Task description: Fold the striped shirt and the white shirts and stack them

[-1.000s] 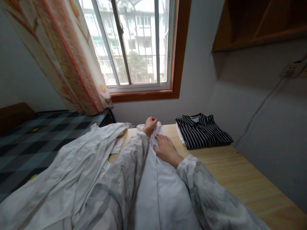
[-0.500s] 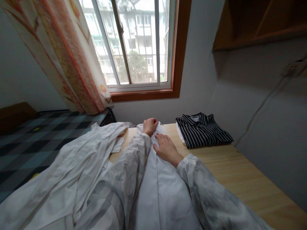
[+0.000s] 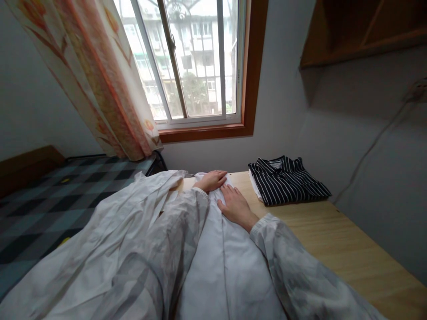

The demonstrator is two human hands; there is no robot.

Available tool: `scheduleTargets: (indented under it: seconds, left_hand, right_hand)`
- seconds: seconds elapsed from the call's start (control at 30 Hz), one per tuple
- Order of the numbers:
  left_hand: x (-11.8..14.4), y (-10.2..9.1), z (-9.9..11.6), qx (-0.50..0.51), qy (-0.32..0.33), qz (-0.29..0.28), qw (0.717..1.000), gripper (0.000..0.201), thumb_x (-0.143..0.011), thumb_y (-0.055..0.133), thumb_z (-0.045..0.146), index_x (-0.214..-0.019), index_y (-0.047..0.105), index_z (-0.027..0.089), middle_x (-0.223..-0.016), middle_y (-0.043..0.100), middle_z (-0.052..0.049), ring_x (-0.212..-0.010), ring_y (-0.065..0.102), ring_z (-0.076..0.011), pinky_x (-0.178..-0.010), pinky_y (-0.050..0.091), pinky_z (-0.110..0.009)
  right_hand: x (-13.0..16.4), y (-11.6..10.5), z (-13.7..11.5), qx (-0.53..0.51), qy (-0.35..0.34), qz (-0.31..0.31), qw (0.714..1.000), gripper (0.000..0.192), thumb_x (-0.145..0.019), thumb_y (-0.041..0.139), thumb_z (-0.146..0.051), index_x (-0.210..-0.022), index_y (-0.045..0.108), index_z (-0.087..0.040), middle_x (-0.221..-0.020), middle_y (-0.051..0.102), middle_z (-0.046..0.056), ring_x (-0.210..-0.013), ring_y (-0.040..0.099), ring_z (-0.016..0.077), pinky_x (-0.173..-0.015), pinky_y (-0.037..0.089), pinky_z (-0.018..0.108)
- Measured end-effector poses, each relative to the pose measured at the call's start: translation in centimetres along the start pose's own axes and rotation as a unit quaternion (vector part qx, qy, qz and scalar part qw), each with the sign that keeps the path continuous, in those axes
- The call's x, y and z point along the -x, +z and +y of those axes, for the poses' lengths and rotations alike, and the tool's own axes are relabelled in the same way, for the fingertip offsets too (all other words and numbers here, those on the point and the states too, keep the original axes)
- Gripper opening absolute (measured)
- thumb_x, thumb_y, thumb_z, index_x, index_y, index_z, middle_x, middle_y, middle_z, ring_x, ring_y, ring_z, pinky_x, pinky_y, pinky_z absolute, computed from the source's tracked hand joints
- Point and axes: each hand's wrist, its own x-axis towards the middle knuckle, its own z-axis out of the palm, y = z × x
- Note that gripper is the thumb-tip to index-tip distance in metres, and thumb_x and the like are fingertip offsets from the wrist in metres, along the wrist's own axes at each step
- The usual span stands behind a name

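Both hands (image 3: 225, 193) flat on white shirt (image 3: 230, 266); no legible writing.

Bare light-wood tabletop (image 3: 333, 242) lies open from three to five o'clock of the right hand (image 3: 237, 206), a free lane along the grey wall. At two o'clock the folded black shirt with white stripes (image 3: 288, 180) blocks the far corner, near the hand but apart from it. From seven to ten o'clock of the left hand (image 3: 211, 180) the rumpled white garment (image 3: 110, 235) spills over the table edge, and at twelve o'clock the wall under the wooden-framed window (image 3: 203, 133) closes the way.
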Motion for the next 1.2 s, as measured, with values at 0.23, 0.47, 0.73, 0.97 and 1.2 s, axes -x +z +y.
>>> scheduleTargets:
  seconds: [0.23,0.47,0.73,0.97,1.2]
  left_hand:
    - [-0.1,-0.6,0.4,-0.07,-0.121,0.071,0.988,0.051,-0.112,0.046,0.033,-0.157,0.067,0.021,-0.179,0.049,-0.014,-0.17,0.041,-0.0305,-0.142,0.023,-0.055]
    - [6.1,-3.5,2.6,-0.108,-0.14,0.119,0.977,0.054,-0.111,0.042,0.026,-0.159,0.06,0.011,-0.18,0.046,-0.02,-0.165,0.049,-0.0299,-0.14,0.03,-0.047]
    - [13.2,0.2,6.5,-0.062,-0.059,-0.001,0.996,0.067,-0.116,0.038,0.051,-0.172,0.047,0.016,-0.181,0.045,-0.019,-0.17,0.04,-0.0287,-0.14,0.03,-0.044]
    - [13.1,0.2,7.3,-0.059,-0.115,-0.017,0.991,0.08,-0.116,0.032,0.059,-0.18,0.033,0.01,-0.186,0.029,-0.023,-0.175,0.028,-0.0329,-0.142,0.024,-0.051]
    - [16.5,0.0,9.4,-0.072,-0.102,-0.042,0.991,0.092,-0.113,0.033,0.073,-0.179,0.036,0.01,-0.185,0.031,-0.023,-0.175,0.028,-0.0335,-0.142,0.022,-0.047]
  right_hand:
    - [0.0,0.3,0.2,0.002,0.002,0.002,1.0,0.065,-0.11,0.049,-0.04,-0.169,0.052,-0.01,-0.179,0.047,0.018,-0.169,0.039,0.0302,-0.14,0.024,0.047]
    - [-0.1,0.5,0.4,0.015,0.012,-0.007,1.0,0.069,-0.112,0.047,-0.043,-0.171,0.05,-0.007,-0.182,0.043,0.019,-0.171,0.035,0.0361,-0.142,0.016,0.052]
    - [0.1,0.6,0.8,0.028,-0.002,-0.008,1.0,0.061,-0.115,0.036,-0.031,-0.17,0.053,-0.013,-0.181,0.044,0.018,-0.17,0.037,0.0338,-0.14,0.02,0.056]
    - [0.1,0.3,1.3,-0.01,-0.052,-0.022,0.998,0.064,-0.116,0.03,-0.028,-0.177,0.043,-0.014,-0.183,0.042,0.013,-0.172,0.035,0.0241,-0.14,0.022,0.047]
    - [-0.6,0.3,1.5,0.029,-0.035,-0.068,0.997,0.062,-0.118,0.034,-0.036,-0.177,0.043,-0.017,-0.185,0.037,0.014,-0.172,0.033,0.0315,-0.139,0.023,0.054]
